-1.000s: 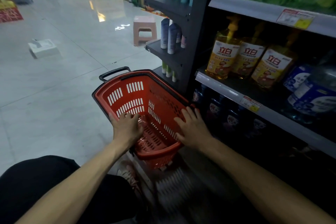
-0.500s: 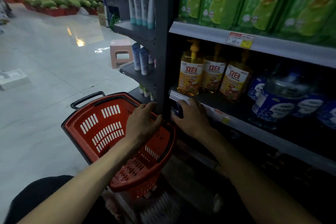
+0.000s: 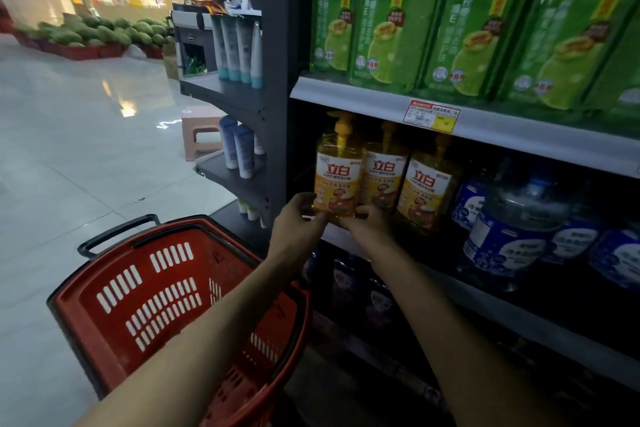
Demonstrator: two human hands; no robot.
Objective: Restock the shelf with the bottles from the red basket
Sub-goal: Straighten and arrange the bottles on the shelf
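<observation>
A yellow pump bottle [image 3: 337, 177] with a white and orange label stands at the left end of the middle shelf [image 3: 485, 302]. My left hand [image 3: 298, 224] grips its lower left side and my right hand [image 3: 367, 225] holds its base from the right. Two more yellow pump bottles [image 3: 382, 177] stand right of it. The red basket [image 3: 166, 298] sits on the floor below my left forearm; the part of its inside that shows holds no bottle.
Large blue water jugs [image 3: 519, 229] fill the shelf to the right. Green refill packs [image 3: 391, 17] line the upper shelf, with a price tag [image 3: 433, 116] on its edge. A dark end rack [image 3: 242, 90] holds tubes. A pink stool [image 3: 201, 135] stands on the tiled floor.
Both hands rose from the basket rim to the middle shelf and closed on the leftmost yellow bottle. The view tilted up toward the shelves.
</observation>
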